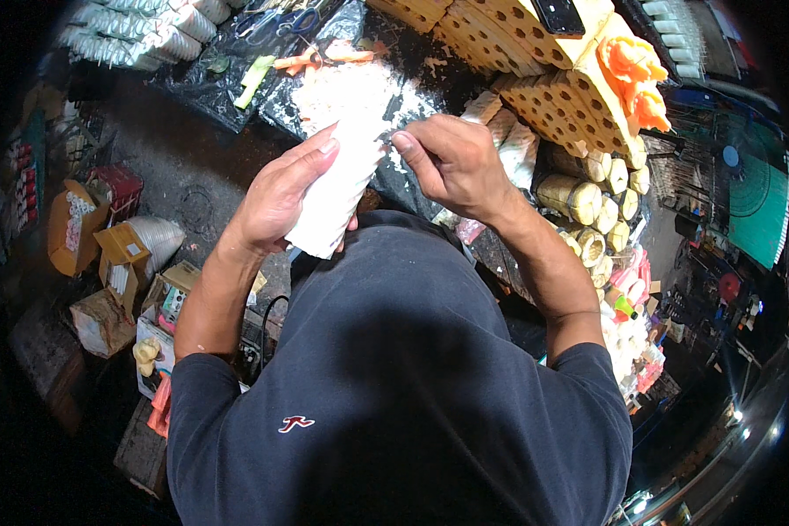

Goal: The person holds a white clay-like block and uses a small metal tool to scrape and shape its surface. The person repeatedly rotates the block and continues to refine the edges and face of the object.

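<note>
From where I stand, the left hand [276, 188] has its grip closed round a white roll [337, 180], thumb over the near face and fingertips showing past the far edge. The roll tilts between the hands, just in front of the dark shirt [394, 351]. The right hand [458, 162] is curled at the roll's right edge, thumb and finger close together; I cannot tell whether they pinch anything.

I'd judge the step in hand to be fine work along that edge, with the left steadying and the right working. The next move seems to call for a firm but gentle hold on the left and a precise fingertip touch on the right.

Beyond lies the black-covered bench [403, 182], with white scraps [320, 101], orange strips [302, 61], a green stalk [254, 81] and scissors [298, 21]. To the right, yellow blocks [574, 118] full of holes carry a phone [559, 16], and pale bundles [570, 197] lie below. Open boxes [74, 230] stand on the left.
</note>
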